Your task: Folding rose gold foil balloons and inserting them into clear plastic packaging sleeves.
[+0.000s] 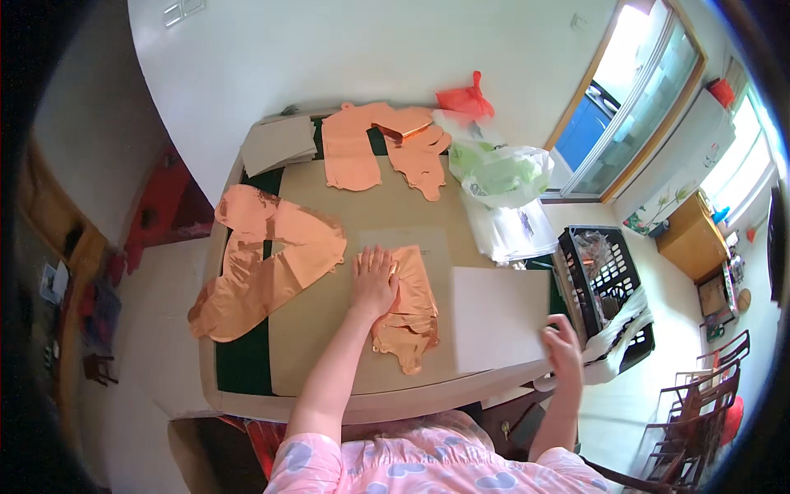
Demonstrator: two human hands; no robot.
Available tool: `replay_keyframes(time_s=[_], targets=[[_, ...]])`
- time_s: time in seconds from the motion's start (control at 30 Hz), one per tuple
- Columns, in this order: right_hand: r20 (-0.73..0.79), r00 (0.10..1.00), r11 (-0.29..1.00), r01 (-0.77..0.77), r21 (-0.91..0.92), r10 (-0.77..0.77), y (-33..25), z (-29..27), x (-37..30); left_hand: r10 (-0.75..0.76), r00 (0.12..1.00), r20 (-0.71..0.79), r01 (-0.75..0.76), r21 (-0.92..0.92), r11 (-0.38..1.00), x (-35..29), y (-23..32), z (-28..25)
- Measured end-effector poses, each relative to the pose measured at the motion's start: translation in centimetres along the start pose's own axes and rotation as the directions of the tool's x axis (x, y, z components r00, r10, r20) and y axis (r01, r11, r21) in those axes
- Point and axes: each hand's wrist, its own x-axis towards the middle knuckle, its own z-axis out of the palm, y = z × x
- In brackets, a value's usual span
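My left hand (374,281) lies flat, fingers stretched, on the upper left part of a folded rose-gold foil balloon (411,309) at the middle of the table. Its lower end is crinkled, with small tabs. My right hand (563,346) is at the right edge of a smooth white sheet (498,317); its fingers are curled, and what they hold, if anything, does not show. A large flat foil balloon (288,263) with a gap in its middle lies on the left. Another foil balloon (352,156) spreads across the far side, partly folded over.
Grey card sheets (280,144) are stacked far left. At the far right are a red plastic bag (467,100), a white-green plastic bag (502,174) and clear plastic sleeves (510,230). A black crate (609,272) with plastic wrappings stands beyond the table's right edge.
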Motion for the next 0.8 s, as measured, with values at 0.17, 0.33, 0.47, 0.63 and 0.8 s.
replay_keyframes(time_s=[0.17, 0.33, 0.47, 0.63, 0.8], targets=[[0.162, 0.979, 0.987, -0.110, -0.116, 0.128, 4.6, 9.4, 1.1, 0.064, 0.998, -0.024, -0.061, 0.091, 0.994, 0.0, -0.8, 0.8], [0.384, 0.727, 0.388, 0.649, -0.654, -0.569, 2.8, 17.2, 1.6, -0.002, 1.000, 0.014, 0.001, 0.057, 0.998, 0.2, -0.6, 1.1], [0.623, 0.684, 0.208, 0.719, -0.663, -0.379, 4.1, 20.6, 3.3, 0.019, 0.999, -0.031, -0.017, 0.062, 0.998, 0.4, -0.7, 1.3], [0.656, 0.680, 0.195, 0.728, -0.657, -0.328, 5.1, 20.6, 3.3, -0.061, 0.998, 0.012, 0.062, -0.076, 0.995, 0.9, -1.2, 0.2], [0.651, 0.685, 0.170, 0.720, -0.673, -0.327, 4.9, 20.3, 3.3, -0.311, 0.942, -0.124, 0.064, -0.845, 0.530, 0.8, -3.2, -4.0]])
